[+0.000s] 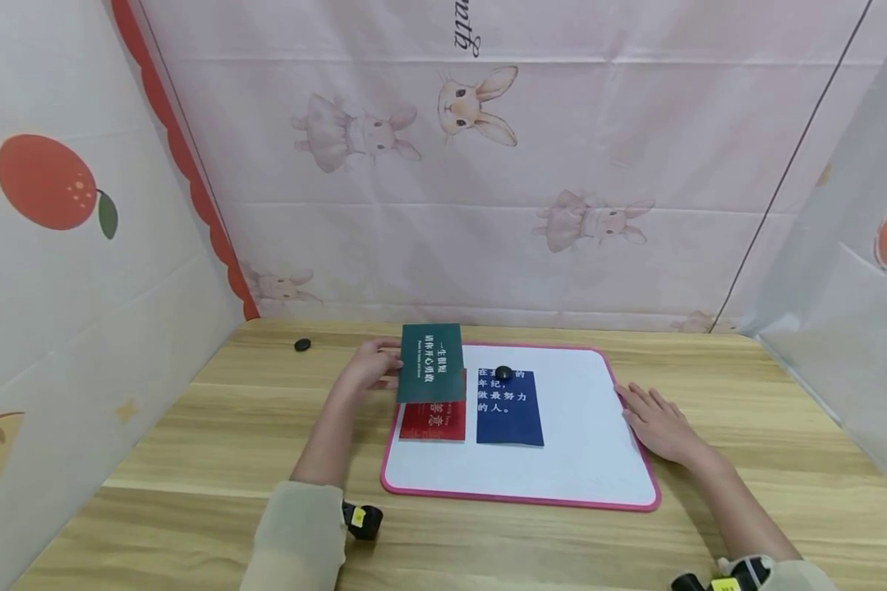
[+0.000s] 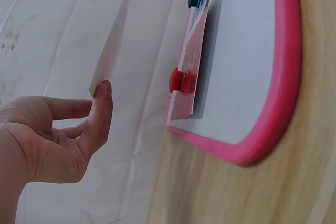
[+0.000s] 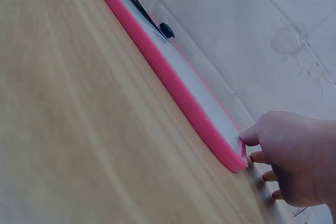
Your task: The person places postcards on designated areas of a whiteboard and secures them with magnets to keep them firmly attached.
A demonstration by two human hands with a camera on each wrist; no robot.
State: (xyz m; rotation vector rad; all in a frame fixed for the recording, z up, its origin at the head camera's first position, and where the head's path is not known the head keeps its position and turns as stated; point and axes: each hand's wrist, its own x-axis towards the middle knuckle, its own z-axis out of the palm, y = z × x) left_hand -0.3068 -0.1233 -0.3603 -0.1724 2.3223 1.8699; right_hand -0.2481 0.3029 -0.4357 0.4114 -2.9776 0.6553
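Left hand (image 1: 373, 364): pinches 1 dark green rectangular paper card (image 1: 430, 361), printed with white lettering, by its left edge. The left wrist view shows this card raised, apart from the white rectangular board with a pink rim (image 1: 584, 435). Seen from the head view, the card partly covers 1 red rectangular lettered card (image 1: 434, 423).

Right hand (image 1: 654, 423): at the board's right side, fingers extended and thumb touching the pink rim. The 2 hands stand well apart.

The red card lies on the board beneath 1 round red button (image 2: 176, 80); part of its edge lifts clear of the surface. Beside it, 1 navy blue rectangular card (image 1: 513, 427) with white characters bears 1 round black button (image 1: 503, 373) near its top.

Further left, 1 small black disc (image 1: 302, 345) rests on the wood-grain tabletop (image 1: 222, 410), near a pale rabbit-printed sheet (image 1: 473, 246).
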